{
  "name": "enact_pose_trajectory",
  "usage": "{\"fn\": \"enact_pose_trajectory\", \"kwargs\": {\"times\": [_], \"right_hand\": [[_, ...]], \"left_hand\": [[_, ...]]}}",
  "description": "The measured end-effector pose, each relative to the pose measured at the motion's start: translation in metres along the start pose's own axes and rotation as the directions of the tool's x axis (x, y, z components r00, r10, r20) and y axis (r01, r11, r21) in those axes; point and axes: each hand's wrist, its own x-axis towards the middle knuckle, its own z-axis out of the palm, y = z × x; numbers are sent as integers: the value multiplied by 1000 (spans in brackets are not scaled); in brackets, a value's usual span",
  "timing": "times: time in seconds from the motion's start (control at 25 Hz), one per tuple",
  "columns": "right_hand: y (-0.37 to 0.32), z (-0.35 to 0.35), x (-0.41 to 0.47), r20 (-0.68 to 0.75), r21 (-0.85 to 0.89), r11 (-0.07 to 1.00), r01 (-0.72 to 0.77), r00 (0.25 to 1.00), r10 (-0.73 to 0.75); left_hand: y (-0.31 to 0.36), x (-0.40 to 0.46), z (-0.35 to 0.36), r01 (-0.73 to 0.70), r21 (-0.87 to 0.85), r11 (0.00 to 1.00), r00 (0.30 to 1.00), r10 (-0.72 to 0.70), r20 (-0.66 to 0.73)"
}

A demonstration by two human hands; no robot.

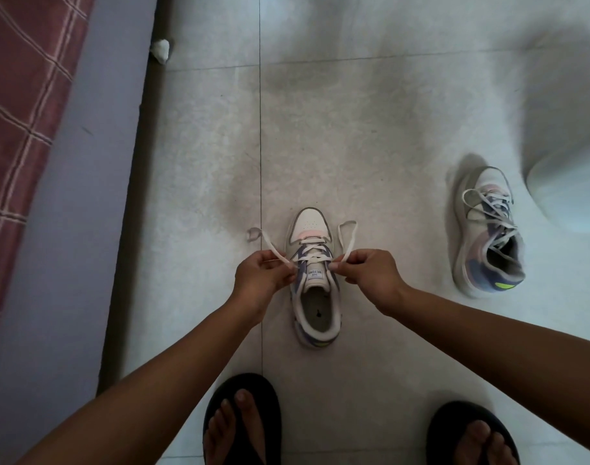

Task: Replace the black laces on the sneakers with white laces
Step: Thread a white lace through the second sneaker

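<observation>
White lace threaded on centre sneaker, floor | left hand, right hand: each grip pinches a lace end beside the tongue | risk: uneven pull leaves unequal ends

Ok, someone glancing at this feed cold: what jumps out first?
The sneaker standing upright on the tiled floor at centre, with the left hand and right hand each pinching an end of its white lace. Next, the second sneaker, tipped on its side to the right, already laced white.
</observation>
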Motion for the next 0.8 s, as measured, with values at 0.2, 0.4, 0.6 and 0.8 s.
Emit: {"fn": "enact_pose_trajectory", "kwargs": {"times": [0.2,0.4,0.6,0.8], "right_hand": [[1,2,-3,5,28,1000,-12,1000,12],[3,-1,0,-49,17,1000,0,999,0],[-2,0,6,-78,52,999,-6,997,10],[-3,3,-4,-96,-159,983,86,990,-102]], "left_hand": [[3,-3,1,-75,156,985,997,76,3],[0,-4,0,-104,148,983,994,102,23],[-9,1,2,-215,222,951,976,218,12],[-18,-8,3,-462,535,707,877,455,155]]}}
